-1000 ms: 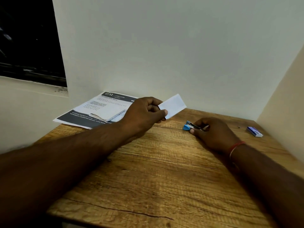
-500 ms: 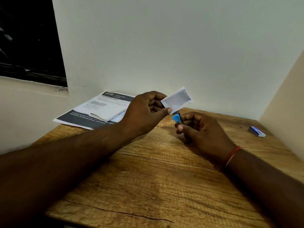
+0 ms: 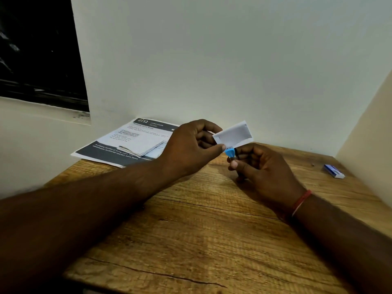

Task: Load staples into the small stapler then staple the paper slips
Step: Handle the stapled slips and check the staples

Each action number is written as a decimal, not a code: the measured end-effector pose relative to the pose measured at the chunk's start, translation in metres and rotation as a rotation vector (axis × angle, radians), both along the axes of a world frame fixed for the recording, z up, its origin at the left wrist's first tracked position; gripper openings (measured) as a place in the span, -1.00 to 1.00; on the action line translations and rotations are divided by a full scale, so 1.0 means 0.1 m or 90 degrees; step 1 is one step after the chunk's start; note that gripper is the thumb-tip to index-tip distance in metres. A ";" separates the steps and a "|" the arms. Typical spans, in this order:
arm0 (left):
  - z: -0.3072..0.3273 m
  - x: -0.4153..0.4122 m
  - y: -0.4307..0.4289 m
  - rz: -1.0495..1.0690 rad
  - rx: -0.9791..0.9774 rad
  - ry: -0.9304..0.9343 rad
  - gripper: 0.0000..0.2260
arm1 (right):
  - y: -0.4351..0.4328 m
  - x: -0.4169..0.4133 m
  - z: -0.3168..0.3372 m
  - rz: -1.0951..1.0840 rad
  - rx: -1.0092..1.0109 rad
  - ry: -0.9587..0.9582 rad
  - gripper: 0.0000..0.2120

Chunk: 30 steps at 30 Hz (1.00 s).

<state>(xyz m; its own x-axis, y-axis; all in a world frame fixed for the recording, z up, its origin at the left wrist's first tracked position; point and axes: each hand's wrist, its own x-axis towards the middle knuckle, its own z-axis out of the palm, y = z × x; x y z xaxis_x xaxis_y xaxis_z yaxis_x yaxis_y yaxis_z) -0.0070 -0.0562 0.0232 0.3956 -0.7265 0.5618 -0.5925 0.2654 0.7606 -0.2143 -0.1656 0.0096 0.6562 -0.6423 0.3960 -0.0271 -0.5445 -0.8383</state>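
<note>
Where print can be read, it is on the sheet (image 3: 127,143) beyond the left hand (image 3: 191,147): a dark header with "2732" and "LIVING ROOM" — the body text is too blurred to make out. A folded white paper (image 3: 144,148) lies on that sheet, just behind the left wrist.

Left hand: raised off the wooden table (image 3: 201,230), thumb and forefinger pinching the near corner of the white paper slips (image 3: 233,134). The number of slips cannot be told.

Right hand (image 3: 265,172): fingers curled round the small stapler (image 3: 230,152), thumb pointing toward the left hand, red thread band (image 3: 301,201) at the wrist. Only the stapler's blue end and a dark strip show — the rest is hidden in the fingers. The blue end sits right under the slips' lower edge, just off the left thumb tip; whether paper is in its mouth cannot be told.

Well out to the right of the right hand, a small blue-and-white box (image 3: 334,171) lies flat on the table, label unreadable.
</note>
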 end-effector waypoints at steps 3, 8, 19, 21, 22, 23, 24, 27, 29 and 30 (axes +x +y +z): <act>0.00 -0.01 0.00 0.001 -0.003 -0.003 -0.70 | -0.02 0.00 -0.01 -0.010 -0.007 -0.002 -0.82; 0.01 -0.02 0.00 0.002 0.003 -0.010 -0.75 | -0.01 -0.01 0.01 -0.033 -0.013 0.001 -0.85; -0.01 -0.02 0.00 -0.055 0.015 0.047 -0.73 | -0.02 -0.02 0.04 -0.086 -0.073 0.027 -0.93; -0.02 -0.05 0.02 -0.116 0.038 0.060 -0.64 | -0.03 -0.02 0.05 -0.094 -0.084 0.042 -0.93; -0.02 -0.05 0.03 -0.135 0.056 0.037 -0.60 | -0.03 -0.02 0.05 -0.092 -0.093 0.049 -0.93; -0.04 -0.06 0.03 -0.138 0.076 0.001 -0.59 | -0.03 -0.02 0.04 -0.088 -0.108 0.054 -0.92; -0.04 -0.06 0.03 -0.125 0.093 -0.034 -0.60 | -0.03 -0.01 0.03 -0.082 -0.127 0.057 -0.91; -0.07 -0.03 -0.01 -0.087 0.098 -0.054 -0.67 | -0.02 0.02 0.01 -0.071 -0.162 0.059 -0.92; -0.09 -0.01 -0.03 -0.085 0.089 -0.037 -0.71 | -0.02 0.03 0.00 -0.075 -0.166 0.057 -0.93; -0.08 -0.01 -0.03 -0.087 0.087 -0.028 -0.73 | -0.02 0.03 0.00 -0.079 -0.167 0.055 -0.93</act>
